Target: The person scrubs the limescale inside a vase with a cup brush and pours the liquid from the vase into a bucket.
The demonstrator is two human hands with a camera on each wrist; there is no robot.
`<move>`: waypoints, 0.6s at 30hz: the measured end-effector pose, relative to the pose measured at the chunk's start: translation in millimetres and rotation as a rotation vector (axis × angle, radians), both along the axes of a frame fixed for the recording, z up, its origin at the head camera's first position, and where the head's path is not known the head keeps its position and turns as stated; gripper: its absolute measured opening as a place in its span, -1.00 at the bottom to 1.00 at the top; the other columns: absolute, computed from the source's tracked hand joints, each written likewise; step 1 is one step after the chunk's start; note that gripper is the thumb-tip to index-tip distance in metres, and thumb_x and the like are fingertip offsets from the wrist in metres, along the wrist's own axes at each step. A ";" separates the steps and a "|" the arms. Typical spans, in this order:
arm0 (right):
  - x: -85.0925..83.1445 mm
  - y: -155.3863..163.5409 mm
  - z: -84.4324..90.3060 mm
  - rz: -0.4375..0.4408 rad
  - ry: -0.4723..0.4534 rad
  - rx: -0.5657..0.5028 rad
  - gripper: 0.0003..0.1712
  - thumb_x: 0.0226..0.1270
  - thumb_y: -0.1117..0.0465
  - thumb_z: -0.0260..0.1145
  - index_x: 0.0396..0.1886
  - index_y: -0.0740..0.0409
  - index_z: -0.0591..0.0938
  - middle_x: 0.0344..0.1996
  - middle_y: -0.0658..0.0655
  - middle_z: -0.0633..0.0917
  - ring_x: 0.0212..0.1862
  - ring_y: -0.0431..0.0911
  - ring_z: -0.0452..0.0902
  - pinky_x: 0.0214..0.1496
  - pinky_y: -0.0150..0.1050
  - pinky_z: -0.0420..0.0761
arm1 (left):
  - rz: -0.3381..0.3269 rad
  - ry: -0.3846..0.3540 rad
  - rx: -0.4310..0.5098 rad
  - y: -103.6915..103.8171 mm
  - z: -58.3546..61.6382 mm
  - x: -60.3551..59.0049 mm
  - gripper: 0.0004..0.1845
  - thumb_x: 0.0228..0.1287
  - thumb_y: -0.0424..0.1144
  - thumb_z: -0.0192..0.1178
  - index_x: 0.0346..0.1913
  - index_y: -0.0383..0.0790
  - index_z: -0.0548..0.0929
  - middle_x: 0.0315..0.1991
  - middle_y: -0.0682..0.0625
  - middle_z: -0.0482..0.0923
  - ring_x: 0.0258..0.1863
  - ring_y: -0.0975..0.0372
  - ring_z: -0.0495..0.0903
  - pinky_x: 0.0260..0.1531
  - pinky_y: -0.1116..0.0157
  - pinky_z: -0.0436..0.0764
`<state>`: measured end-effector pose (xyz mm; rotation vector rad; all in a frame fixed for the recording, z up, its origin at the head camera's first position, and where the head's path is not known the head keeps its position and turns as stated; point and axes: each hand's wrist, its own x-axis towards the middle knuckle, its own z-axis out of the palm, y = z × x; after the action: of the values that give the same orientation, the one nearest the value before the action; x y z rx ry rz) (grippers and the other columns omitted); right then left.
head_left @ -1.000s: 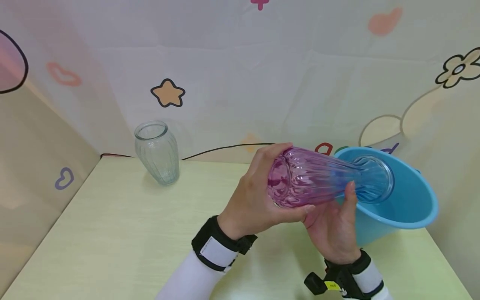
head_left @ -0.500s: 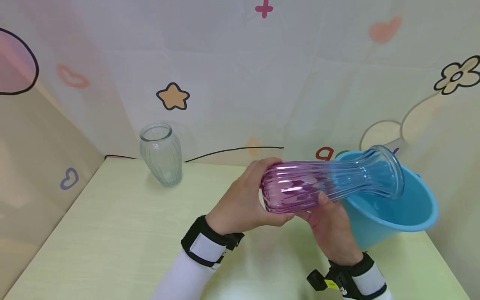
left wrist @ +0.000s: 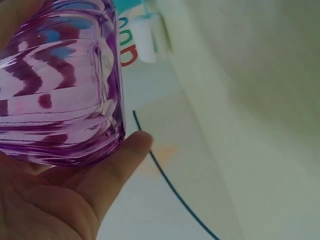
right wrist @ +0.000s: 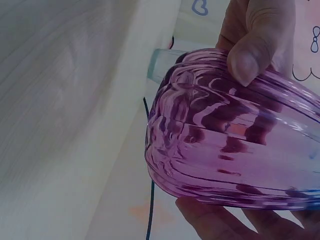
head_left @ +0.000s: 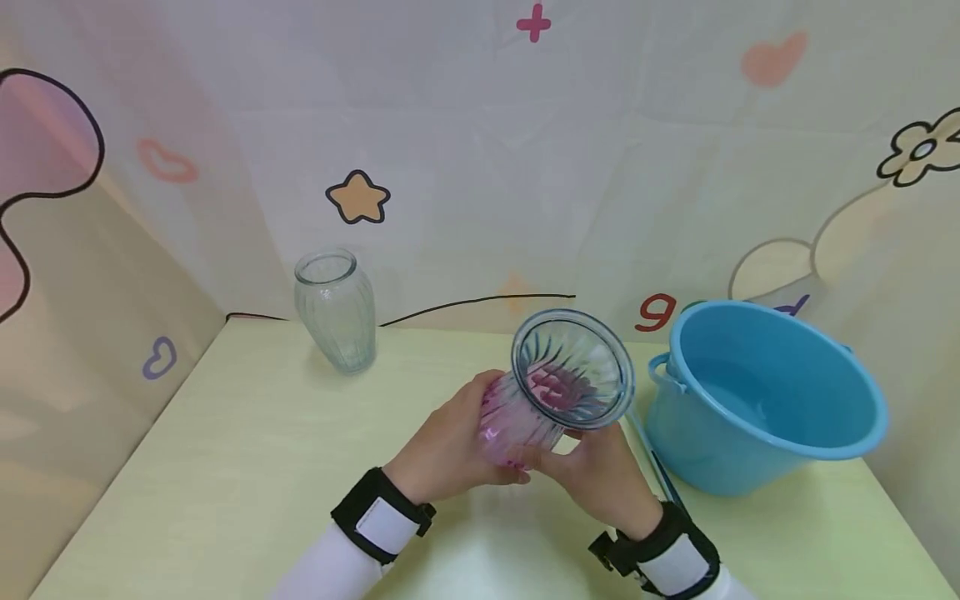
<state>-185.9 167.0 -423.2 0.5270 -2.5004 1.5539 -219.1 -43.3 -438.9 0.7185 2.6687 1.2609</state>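
Observation:
Both hands hold a ribbed glass vase (head_left: 573,367), pink-purple toward its base and bluish clear at its flared mouth. In the head view it is tilted above the table, mouth facing the camera. My left hand (head_left: 442,446) grips its lower body from the left. At its right side my right hand (head_left: 603,475) grips it with the thumb in front. The purple base (left wrist: 65,85) fills the upper left of the left wrist view. The right wrist view shows the vase body (right wrist: 220,130) with fingers above and below. In the head view the hands partly cover the base.
A light blue bucket (head_left: 757,450) stands at the right, its side handle toward the hands. Thin blue and dark strips (head_left: 660,471) run beside it. A clear ribbed glass jar (head_left: 337,321) stands at the back left. Behind the pale table (head_left: 225,467) hangs a patterned cloth (head_left: 450,150).
The vase has moved left, away from over the bucket. It has swung from lying sideways, mouth to the right, to mouth toward the camera. Both hands have moved left with it.

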 end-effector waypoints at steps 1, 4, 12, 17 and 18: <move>-1.5 -3.4 -0.9 0.012 -0.007 -0.006 0.03 0.07 0.20 0.68 0.47 -0.01 0.27 0.34 0.15 0.53 0.31 0.15 0.55 0.14 0.14 0.71 | 0.012 -0.020 0.017 -3.4 -3.6 0.6 0.28 -0.23 0.13 0.72 0.55 -0.03 0.17 0.31 0.02 0.49 0.20 0.16 0.58 0.28 0.03 0.60; -5.0 -13.4 -2.2 0.037 -0.075 -0.004 0.03 0.05 0.11 0.69 0.45 -0.12 0.30 0.35 0.07 0.56 0.28 0.11 0.58 0.14 0.12 0.72 | 0.040 -0.055 0.060 -13.5 -11.3 2.9 0.27 -0.26 0.17 0.73 0.54 -0.01 0.21 0.32 0.05 0.51 0.21 0.17 0.59 0.30 0.00 0.59; -17.0 -39.7 -2.7 0.096 -0.159 0.059 -0.07 0.16 0.03 0.63 0.46 -0.17 0.34 0.27 0.01 0.65 0.24 -0.02 0.60 0.21 0.07 0.68 | 0.114 -0.055 0.101 -37.4 -17.7 7.8 0.22 -0.25 0.16 0.72 0.52 0.09 0.23 0.35 0.09 0.52 0.25 0.18 0.61 0.28 0.00 0.60; -26.0 -58.3 -2.7 0.151 -0.119 0.038 -0.08 0.22 0.07 0.58 0.50 -0.24 0.31 0.30 0.00 0.62 0.33 -0.06 0.56 0.28 0.07 0.65 | 0.194 -0.045 0.123 -51.3 -17.8 7.3 0.25 -0.25 0.12 0.73 0.53 0.11 0.17 0.36 0.05 0.50 0.27 0.13 0.61 0.29 -0.03 0.59; -27.3 -62.2 -2.5 0.154 -0.112 0.039 -0.08 0.22 0.06 0.58 0.50 -0.26 0.31 0.31 -0.03 0.61 0.34 -0.07 0.56 0.29 0.07 0.64 | 0.205 -0.036 0.128 -54.3 -18.1 6.7 0.26 -0.24 0.12 0.73 0.53 0.13 0.16 0.36 0.06 0.50 0.27 0.14 0.62 0.29 -0.03 0.60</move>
<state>-213.1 104.8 -425.7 0.6701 -2.6346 1.6330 -212.4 -97.5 -457.0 0.4386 2.7088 1.4899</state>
